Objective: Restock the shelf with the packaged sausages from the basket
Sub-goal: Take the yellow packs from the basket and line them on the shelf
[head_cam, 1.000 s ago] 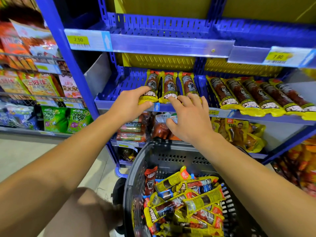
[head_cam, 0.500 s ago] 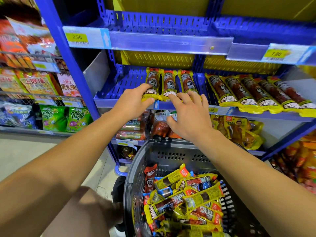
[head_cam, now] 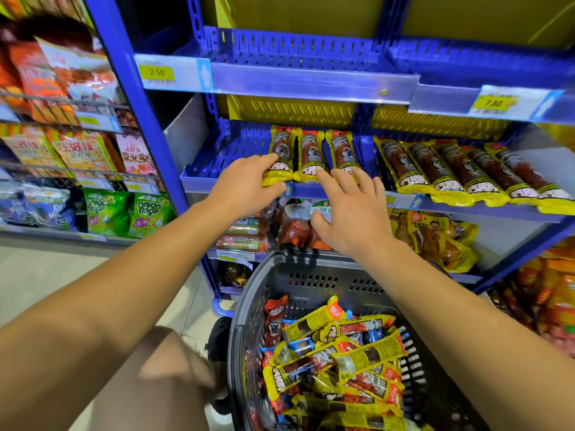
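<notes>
Three yellow-and-brown packaged sausages lie side by side on the blue shelf. My left hand pinches the near end of the leftmost pack, thumb under its yellow edge. My right hand lies flat with fingers spread, its tips on the near ends of the middle pack and the right pack. Below my arms stands the grey basket, with several loose sausage packs piled in it.
A row of several bigger sausage packs fills the shelf's right half. The shelf part left of the three packs is bare. Price rails run above. Meat packs sit on the shelf below; snack bags fill the left rack.
Both hands stay on the three packs at the shelf's front edge. My left hand's fingers have crept a little further up along the leftmost pack.
</notes>
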`<state>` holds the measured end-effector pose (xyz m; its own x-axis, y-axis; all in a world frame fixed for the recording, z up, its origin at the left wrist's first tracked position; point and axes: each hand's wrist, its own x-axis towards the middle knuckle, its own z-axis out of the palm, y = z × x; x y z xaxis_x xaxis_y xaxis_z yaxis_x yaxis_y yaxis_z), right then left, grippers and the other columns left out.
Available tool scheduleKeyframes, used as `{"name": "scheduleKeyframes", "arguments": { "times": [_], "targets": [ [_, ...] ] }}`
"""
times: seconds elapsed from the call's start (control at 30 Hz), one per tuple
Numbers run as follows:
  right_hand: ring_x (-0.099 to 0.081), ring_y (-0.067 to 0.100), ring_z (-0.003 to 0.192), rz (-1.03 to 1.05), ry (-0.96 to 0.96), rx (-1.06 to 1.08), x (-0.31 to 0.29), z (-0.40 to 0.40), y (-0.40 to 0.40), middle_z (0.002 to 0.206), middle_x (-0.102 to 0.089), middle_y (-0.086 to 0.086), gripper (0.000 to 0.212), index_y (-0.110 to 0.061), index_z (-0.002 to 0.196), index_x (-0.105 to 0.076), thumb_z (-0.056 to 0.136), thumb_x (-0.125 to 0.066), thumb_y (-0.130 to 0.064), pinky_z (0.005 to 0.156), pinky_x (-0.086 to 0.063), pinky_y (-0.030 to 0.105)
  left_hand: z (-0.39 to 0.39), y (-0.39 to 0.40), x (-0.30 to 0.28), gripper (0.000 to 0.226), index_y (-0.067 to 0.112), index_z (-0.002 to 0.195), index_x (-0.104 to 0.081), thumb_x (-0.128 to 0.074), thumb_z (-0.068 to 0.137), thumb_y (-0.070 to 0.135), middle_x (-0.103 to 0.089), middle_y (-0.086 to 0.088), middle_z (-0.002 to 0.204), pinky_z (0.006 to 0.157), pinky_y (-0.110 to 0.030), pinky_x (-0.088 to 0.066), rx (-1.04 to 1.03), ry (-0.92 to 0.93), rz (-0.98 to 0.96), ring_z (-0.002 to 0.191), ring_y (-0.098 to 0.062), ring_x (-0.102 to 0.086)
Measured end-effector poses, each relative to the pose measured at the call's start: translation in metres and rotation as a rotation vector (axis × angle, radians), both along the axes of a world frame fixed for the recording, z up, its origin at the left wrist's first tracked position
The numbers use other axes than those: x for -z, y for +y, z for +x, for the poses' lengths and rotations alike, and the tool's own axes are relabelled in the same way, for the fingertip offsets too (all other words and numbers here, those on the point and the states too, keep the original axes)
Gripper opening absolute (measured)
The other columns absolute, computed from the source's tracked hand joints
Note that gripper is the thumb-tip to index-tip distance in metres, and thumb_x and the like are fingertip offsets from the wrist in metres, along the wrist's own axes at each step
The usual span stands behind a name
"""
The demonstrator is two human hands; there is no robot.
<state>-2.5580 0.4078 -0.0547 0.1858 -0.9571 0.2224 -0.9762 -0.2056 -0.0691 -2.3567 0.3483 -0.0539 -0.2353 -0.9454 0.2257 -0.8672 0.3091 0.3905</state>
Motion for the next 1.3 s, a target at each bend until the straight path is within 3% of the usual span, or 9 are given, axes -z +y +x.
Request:
{"name": "scheduleKeyframes", "arguments": {
  "times": [0.17,0.3,0.53,0.63,0.77,0.9,1.03,1.2,1.3],
  "targets": [
    [-0.032,0.036,0.142,-0.090,-0.057,-0.044,0.010,-0.006,0.038,0.149,-0.045,0.006,0.072,-0.020,0.149,-0.039,0.084,-0.042,-0.050,0.113,-0.026,0.059,-0.015,0.051,0.007,0.067,0.023,0.146,-0.040,-0.049,0.087,0.054,-0.037,-0.006,0.153,0.115,-0.052,-0.024,0.031,-0.073,-0.152,0.143,-0.032,-0.027],
    [-0.027,0.034,0.145,-0.027,-0.090,-0.053,0.033,-0.020,0.074,0.153,-0.039,0.004,0.074,-0.021,0.150,-0.038,0.082,-0.045,-0.050,0.116,-0.018,0.055,-0.031,0.096,0.026,0.074,0.023,0.145,-0.042,-0.037,0.082,0.061,-0.040,-0.007,0.152,0.115,-0.054,-0.023,0.101,-0.053,-0.156,0.144,-0.032,-0.026],
    [-0.032,0.033,0.144,0.192,-0.010,0.000,0.100,-0.063,0.129,0.151,-0.044,0.003,0.074,-0.022,0.150,-0.039,0.085,-0.040,-0.058,0.115,-0.024,0.054,-0.061,0.146,0.104,0.078,0.029,0.150,-0.031,-0.029,0.082,0.068,-0.026,-0.002,0.158,0.120,-0.045,-0.014,0.158,-0.124,0.128,0.148,-0.024,-0.016],
    [-0.035,0.034,0.142,0.290,0.021,0.032,0.128,-0.087,0.142,0.150,-0.046,0.004,0.074,-0.022,0.149,-0.040,0.084,-0.044,-0.056,0.114,-0.026,0.055,-0.071,0.156,0.143,0.073,0.031,0.152,-0.022,-0.036,0.088,0.064,-0.016,0.000,0.162,0.121,-0.045,-0.011,0.171,-0.168,0.276,0.150,-0.022,-0.008],
    [-0.015,0.031,0.150,0.431,0.050,0.047,0.155,-0.115,0.149,0.160,-0.027,0.001,0.075,-0.026,0.156,-0.021,0.090,-0.039,-0.057,0.120,-0.008,0.050,-0.077,0.156,0.186,0.072,0.029,0.154,-0.016,-0.046,0.094,0.055,-0.010,0.000,0.163,0.121,-0.041,-0.008,0.157,-0.184,0.414,0.150,-0.021,-0.004],
    [-0.014,0.031,0.150,0.489,0.065,0.068,0.176,-0.136,0.146,0.160,-0.027,0.003,0.086,-0.027,0.156,-0.017,0.080,-0.015,-0.066,0.120,-0.008,0.050,-0.087,0.151,0.227,0.073,0.025,0.152,-0.024,-0.050,0.090,0.053,-0.021,-0.003,0.160,0.120,-0.041,-0.015,0.121,-0.188,0.520,0.148,-0.024,-0.015],
    [-0.003,0.029,0.152,0.584,0.061,0.075,0.199,-0.150,0.144,0.164,-0.015,0.002,0.078,-0.029,0.157,-0.006,0.093,-0.036,-0.062,0.121,-0.001,0.048,-0.099,0.148,0.267,0.080,0.012,0.139,-0.049,-0.039,0.078,0.063,-0.056,-0.014,0.134,0.102,-0.044,-0.042,0.134,-0.158,0.579,0.125,-0.035,-0.051],
    [-0.005,0.030,0.152,0.650,-0.009,0.125,0.225,-0.159,0.149,0.162,-0.020,0.003,0.080,-0.027,0.157,-0.010,0.088,-0.031,-0.063,0.120,-0.005,0.049,-0.117,0.152,0.301,0.060,0.010,0.134,-0.053,-0.065,0.083,0.039,-0.061,-0.017,0.127,0.098,-0.038,-0.045,0.103,-0.120,0.734,0.116,-0.035,-0.058],
    [-0.008,0.029,0.151,0.700,-0.071,0.166,0.237,-0.158,0.147,0.162,-0.022,0.003,0.079,-0.025,0.157,-0.013,0.093,-0.042,-0.060,0.120,-0.008,0.049,-0.124,0.154,0.316,0.066,0.013,0.136,-0.050,-0.066,0.081,0.046,-0.061,-0.016,0.128,0.094,-0.038,-0.045,0.081,-0.067,0.810,0.117,-0.035,-0.057]
  ]
}}
